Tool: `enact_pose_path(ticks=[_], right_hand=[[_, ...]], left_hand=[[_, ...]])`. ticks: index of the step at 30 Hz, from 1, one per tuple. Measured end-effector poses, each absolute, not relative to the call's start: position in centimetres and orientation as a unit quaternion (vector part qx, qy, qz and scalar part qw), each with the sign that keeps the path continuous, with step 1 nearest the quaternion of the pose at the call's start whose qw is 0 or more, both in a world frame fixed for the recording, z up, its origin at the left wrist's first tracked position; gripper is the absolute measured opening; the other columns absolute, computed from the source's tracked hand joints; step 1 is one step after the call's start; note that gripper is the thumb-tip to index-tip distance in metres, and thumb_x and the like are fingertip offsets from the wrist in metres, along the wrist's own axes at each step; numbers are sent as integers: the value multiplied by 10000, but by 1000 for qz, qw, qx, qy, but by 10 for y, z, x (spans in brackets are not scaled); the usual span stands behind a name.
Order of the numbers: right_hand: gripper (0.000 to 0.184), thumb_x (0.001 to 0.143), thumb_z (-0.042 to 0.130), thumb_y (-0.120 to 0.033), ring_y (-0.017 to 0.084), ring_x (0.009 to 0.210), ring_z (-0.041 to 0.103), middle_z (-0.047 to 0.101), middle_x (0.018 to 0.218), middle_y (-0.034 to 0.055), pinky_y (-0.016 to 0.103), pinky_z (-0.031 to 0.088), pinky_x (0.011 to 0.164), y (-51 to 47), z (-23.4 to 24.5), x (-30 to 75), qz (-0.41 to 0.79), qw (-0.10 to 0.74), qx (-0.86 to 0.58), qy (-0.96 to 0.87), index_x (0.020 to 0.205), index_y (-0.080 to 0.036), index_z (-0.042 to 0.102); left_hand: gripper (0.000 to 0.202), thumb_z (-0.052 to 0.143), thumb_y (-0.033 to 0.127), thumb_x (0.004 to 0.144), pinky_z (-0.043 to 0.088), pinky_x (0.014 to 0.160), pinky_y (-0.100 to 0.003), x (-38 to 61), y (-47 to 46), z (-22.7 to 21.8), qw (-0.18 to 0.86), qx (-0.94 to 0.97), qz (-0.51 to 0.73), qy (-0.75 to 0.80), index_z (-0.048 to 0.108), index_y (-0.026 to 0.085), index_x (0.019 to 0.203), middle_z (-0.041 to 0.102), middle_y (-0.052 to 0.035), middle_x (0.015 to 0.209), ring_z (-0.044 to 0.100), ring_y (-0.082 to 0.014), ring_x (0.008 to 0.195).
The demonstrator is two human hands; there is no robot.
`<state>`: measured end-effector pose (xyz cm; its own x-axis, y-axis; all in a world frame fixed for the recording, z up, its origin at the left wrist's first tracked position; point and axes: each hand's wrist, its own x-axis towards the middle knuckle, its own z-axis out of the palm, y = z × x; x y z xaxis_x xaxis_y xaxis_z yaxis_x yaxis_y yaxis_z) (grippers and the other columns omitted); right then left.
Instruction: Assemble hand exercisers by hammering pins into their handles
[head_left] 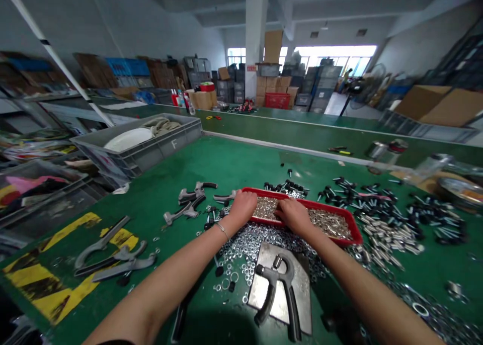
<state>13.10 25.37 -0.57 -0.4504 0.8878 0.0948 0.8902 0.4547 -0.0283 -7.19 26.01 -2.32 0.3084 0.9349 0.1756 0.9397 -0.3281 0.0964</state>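
Observation:
My left hand (pixel 244 205) is closed at the left end of a red tray (pixel 356 229), its fingers curled over the rim and partly hidden. My right hand (pixel 295 215) reaches into the middle of the tray with fingers bent down among small metal parts (pixel 267 208); what is between the fingertips is hidden. More small metal pins (pixel 330 224) fill the tray's right part. In front of the tray, a hand grip strengthener (pixel 277 279) with dark handles lies on a metal plate (pixel 258 289), between my forearms.
Loose nuts and washers (pixel 237 249) spread around the plate. Black-headed screws (pixel 343 194) and metal sleeves (pixel 388 237) lie to the right. Grip parts (pixel 192 201) lie at left, more near yellow-black tape (pixel 41 289). A grey crate (pixel 162 144) stands at back left.

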Motion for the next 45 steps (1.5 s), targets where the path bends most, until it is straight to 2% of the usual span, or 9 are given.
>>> enact_pose_path(ticks=[7, 12, 16, 19, 24, 29, 32, 38, 45], right_hand=[[152, 902, 585, -313, 258, 952, 622, 723, 957, 114, 313, 415, 782, 254, -6, 127, 9, 78, -551, -830, 894, -183, 662], [150, 914, 542, -325, 215, 912, 618, 716, 985, 63, 275, 392, 731, 246, -2, 129, 75, 144, -555, -816, 934, -217, 645], [135, 888, 533, -304, 193, 881, 602, 697, 978, 56, 263, 395, 735, 245, 5, 127, 152, 221, -553, -789, 924, -211, 624], [140, 869, 502, -290, 189, 840, 596, 678, 920, 55, 279, 435, 748, 240, 15, 130, 214, 295, -540, -758, 915, -191, 589], [212, 909, 438, -392, 178, 703, 637, 642, 826, 16, 304, 516, 665, 186, 21, 163, 329, 374, -504, -705, 938, -209, 541], [220, 865, 605, -424, 178, 732, 658, 609, 830, -6, 341, 564, 698, 98, -5, 198, 528, 424, -492, -548, 913, -213, 564], [241, 851, 655, -436, 156, 660, 626, 590, 719, -32, 352, 560, 708, 60, -20, 203, 633, 424, -479, -435, 870, -207, 579], [291, 790, 720, -478, 157, 638, 636, 614, 709, -26, 316, 524, 678, 33, -30, 199, 660, 427, -475, -396, 855, -209, 630], [272, 800, 712, -468, 171, 693, 652, 617, 799, -17, 318, 514, 710, 34, -32, 196, 657, 415, -466, -423, 883, -217, 650]], left_hand=[[89, 539, 143, 913, 378, 921, -390, -79, 255, -8, -56, -791, -201, -575, 628, 146, 919, 685, -101, 981, 602, -246, 997], [112, 513, 212, 951, 455, 797, -263, -76, 195, 8, -163, -783, -274, -535, 612, 165, 968, 689, -39, 966, 629, -156, 882], [106, 529, 202, 944, 431, 867, -301, -58, 116, -5, -284, -783, -290, -472, 631, 190, 916, 682, -16, 940, 607, -171, 921], [74, 573, 207, 929, 392, 914, -346, -45, 86, -20, -245, -806, -249, -479, 634, 191, 891, 675, -22, 945, 587, -191, 953], [89, 594, 253, 928, 379, 907, -389, -30, 88, -32, -147, -839, -213, -479, 642, 183, 899, 661, -41, 933, 575, -217, 953], [159, 540, 251, 958, 385, 854, -392, -26, 89, -44, -52, -871, -221, -435, 647, 158, 887, 661, -54, 883, 571, -218, 890], [170, 499, 218, 974, 394, 818, -380, -29, 86, -51, -14, -886, -241, -396, 654, 156, 940, 669, -63, 910, 567, -213, 871], [171, 497, 215, 977, 410, 836, -390, -33, 85, -45, -44, -877, -258, -402, 660, 173, 950, 680, -64, 935, 580, -204, 881], [218, 440, 184, 985, 411, 863, -413, -33, 89, -44, 31, -918, -183, -351, 653, 140, 966, 649, -79, 900, 549, -223, 862]])
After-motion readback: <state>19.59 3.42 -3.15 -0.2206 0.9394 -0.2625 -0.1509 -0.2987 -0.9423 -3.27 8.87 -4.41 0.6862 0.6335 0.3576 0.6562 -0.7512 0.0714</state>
